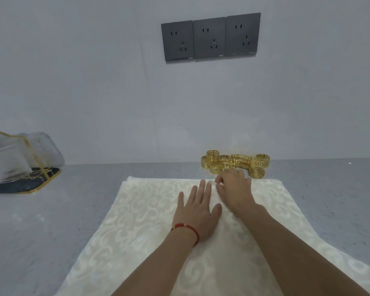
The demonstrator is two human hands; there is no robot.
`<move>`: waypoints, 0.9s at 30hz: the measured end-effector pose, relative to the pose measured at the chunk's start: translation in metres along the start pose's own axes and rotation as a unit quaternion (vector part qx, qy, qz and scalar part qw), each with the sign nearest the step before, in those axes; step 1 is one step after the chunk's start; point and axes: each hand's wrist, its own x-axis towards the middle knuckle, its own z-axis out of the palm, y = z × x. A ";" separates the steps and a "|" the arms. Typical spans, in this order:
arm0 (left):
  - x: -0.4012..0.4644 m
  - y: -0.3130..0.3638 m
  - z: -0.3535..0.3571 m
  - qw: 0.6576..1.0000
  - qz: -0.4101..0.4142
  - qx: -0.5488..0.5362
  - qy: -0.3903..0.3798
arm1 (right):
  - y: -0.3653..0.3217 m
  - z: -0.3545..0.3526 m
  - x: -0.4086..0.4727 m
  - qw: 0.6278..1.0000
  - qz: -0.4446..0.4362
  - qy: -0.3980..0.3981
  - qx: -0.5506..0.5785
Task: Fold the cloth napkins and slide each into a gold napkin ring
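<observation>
A cream patterned cloth napkin (pixel 137 221) lies spread flat on the grey counter (pixel 51 221). My left hand (pixel 198 208), with a red bracelet at the wrist, rests flat on the napkin's middle, fingers straight. Just beyond it, my right hand (pixel 235 189) lies at the napkin's far edge with its fingers curled, and appears to pinch the cloth there. Several gold napkin rings (pixel 235 164) sit in a cluster at the wall, right behind my right hand.
A dark tray with a gold rim (pixel 19 186) stands at the far left and carries folded white cloths in a gold wire holder (pixel 17 154). Three grey wall sockets (pixel 210 37) sit above the counter on the pale wall.
</observation>
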 end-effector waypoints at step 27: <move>0.049 0.007 -0.032 0.991 -0.053 -0.029 0.120 | 0.011 -0.001 -0.023 0.996 -0.086 -0.011 0.005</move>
